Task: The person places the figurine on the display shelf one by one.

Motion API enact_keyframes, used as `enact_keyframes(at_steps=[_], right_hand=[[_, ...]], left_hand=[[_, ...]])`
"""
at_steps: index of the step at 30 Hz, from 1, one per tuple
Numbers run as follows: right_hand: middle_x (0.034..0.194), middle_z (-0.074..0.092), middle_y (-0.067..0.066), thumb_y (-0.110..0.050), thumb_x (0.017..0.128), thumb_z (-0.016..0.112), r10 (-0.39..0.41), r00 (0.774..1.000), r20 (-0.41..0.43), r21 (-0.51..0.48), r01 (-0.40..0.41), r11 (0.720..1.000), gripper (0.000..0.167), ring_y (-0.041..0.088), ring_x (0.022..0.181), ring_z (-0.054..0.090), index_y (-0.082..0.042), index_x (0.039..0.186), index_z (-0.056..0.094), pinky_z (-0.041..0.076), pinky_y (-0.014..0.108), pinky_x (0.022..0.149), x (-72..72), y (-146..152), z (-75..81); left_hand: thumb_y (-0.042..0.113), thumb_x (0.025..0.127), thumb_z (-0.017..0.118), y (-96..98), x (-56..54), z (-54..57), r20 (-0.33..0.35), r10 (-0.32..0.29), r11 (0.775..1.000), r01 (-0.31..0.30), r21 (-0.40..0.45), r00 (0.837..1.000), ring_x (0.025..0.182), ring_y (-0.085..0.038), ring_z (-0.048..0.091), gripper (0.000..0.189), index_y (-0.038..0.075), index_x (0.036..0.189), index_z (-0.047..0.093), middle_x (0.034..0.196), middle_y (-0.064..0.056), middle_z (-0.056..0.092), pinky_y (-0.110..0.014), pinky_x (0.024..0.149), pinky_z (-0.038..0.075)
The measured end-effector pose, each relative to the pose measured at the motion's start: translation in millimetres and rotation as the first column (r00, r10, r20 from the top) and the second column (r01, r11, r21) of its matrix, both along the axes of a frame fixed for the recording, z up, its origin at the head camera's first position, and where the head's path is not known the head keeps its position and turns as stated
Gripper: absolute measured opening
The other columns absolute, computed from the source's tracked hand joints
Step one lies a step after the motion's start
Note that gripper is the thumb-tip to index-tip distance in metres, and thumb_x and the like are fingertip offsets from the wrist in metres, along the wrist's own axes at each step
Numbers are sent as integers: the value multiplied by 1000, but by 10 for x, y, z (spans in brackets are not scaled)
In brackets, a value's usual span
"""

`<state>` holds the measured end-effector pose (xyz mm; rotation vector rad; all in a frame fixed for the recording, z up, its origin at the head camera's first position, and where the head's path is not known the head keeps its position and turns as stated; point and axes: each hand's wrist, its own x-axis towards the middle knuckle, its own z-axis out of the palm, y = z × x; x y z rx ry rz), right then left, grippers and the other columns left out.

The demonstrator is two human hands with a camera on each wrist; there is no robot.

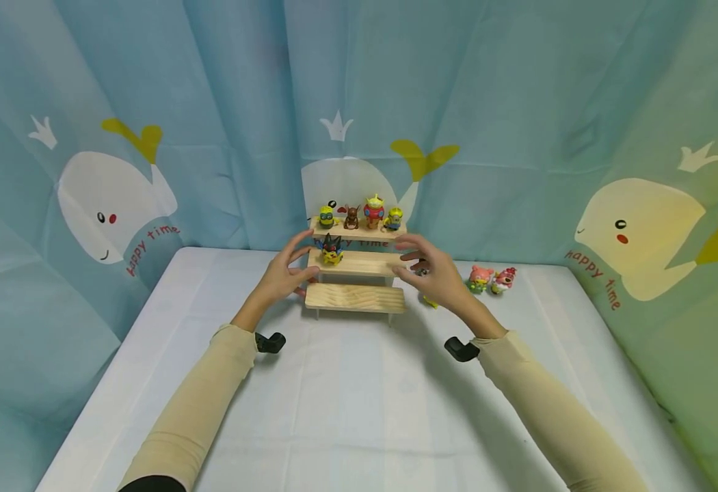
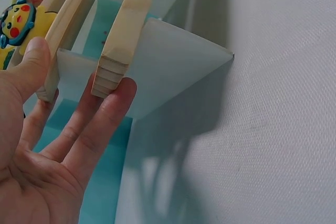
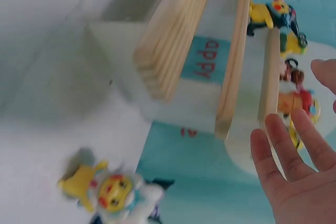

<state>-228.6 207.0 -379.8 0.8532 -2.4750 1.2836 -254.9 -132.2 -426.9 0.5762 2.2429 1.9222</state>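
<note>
A three-step wooden display shelf (image 1: 355, 298) with pale, translucent side supports stands between the hands. My left hand (image 1: 282, 277) is at its left end; in the left wrist view the thumb and fairly straight fingers touch the plank ends. At the opposite end is my right hand (image 1: 429, 270), its fingers extended beside the top and middle planks; contact is hard to tell. A yellow figurine with a dark, pointed-ear hood (image 1: 331, 251) stands at the left of the middle plank. Several small figurines, including a three-eyed green one in red (image 1: 374, 212), line the top plank.
On the table (image 1: 347, 396), a pink figurine (image 1: 479, 279) and a red-and-white figurine (image 1: 504, 280) stand right of the shelf. A white-and-yellow figurine (image 3: 118, 192) is close to the right hand, mostly hidden in the head view. A blue whale-print curtain (image 1: 242, 137) hangs behind.
</note>
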Motion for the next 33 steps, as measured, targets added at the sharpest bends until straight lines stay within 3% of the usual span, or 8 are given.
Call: enact_keyframes(at_steps=[3, 10, 16, 21, 22, 28, 33], right_hand=[[130, 65, 21, 0, 91, 78, -47, 999, -10, 18, 47, 999, 54, 42, 108, 68, -6, 141, 56, 59, 52, 86, 45, 143, -28], [130, 67, 14, -6, 93, 78, -126, 992, -31, 70, 128, 989, 52, 32, 103, 70, -11, 141, 58, 55, 18, 84, 206, 491, -83], [126, 70, 9, -9, 91, 80, -174, 984, -46, 81, 177, 981, 50, 11, 99, 69, -14, 137, 61, 60, 30, 82, 296, 729, -135], [124, 70, 13, -5, 90, 80, -206, 978, -43, 88, 209, 974, 51, -4, 98, 63, -11, 137, 61, 55, 16, 80, 355, 795, -165], [123, 70, 16, -2, 89, 80, -204, 978, -44, 81, 207, 975, 50, 2, 99, 66, -8, 135, 61, 53, 11, 80, 388, 774, -134], [122, 70, 16, -3, 90, 79, -185, 982, -46, 64, 188, 980, 46, 40, 100, 69, -7, 133, 63, 57, 17, 81, 365, 821, -189], [126, 67, 14, -9, 93, 79, -194, 981, 3, 97, 193, 976, 44, 41, 105, 67, -9, 134, 64, 61, 34, 83, 301, 894, -282]], left_hand=[[10, 100, 68, -6, -4, 3, 0, -3, 1000, 3, 3, 1000, 85, -36, 75, 79, 31, 164, 27, 164, -20, 31, -75, 68, 52], [10, 101, 68, -12, -5, -23, -3, -9, 1000, 9, 6, 1000, 84, -36, 75, 78, 33, 164, 27, 164, -22, 30, -73, 67, 53], [11, 101, 68, -8, -2, -13, 3, -7, 1000, 7, 16, 1000, 86, -39, 74, 79, 34, 163, 27, 164, -21, 30, -74, 68, 53], [12, 100, 69, -3, 3, 0, 11, 0, 1000, 0, 9, 1000, 86, -41, 73, 79, 35, 163, 27, 164, -19, 31, -75, 70, 52], [12, 100, 69, -3, 3, 2, 12, 1, 1000, -1, 8, 1000, 86, -42, 73, 79, 34, 163, 27, 164, -20, 31, -75, 70, 52], [13, 101, 69, -12, -26, -26, -5, -12, 1000, 12, 1, 1000, 89, -43, 73, 79, 32, 164, 26, 165, -22, 29, -72, 68, 55], [13, 101, 69, -12, 0, 17, 11, -9, 1000, 9, 1, 1000, 89, -43, 73, 79, 33, 164, 25, 165, -19, 29, -75, 71, 52]])
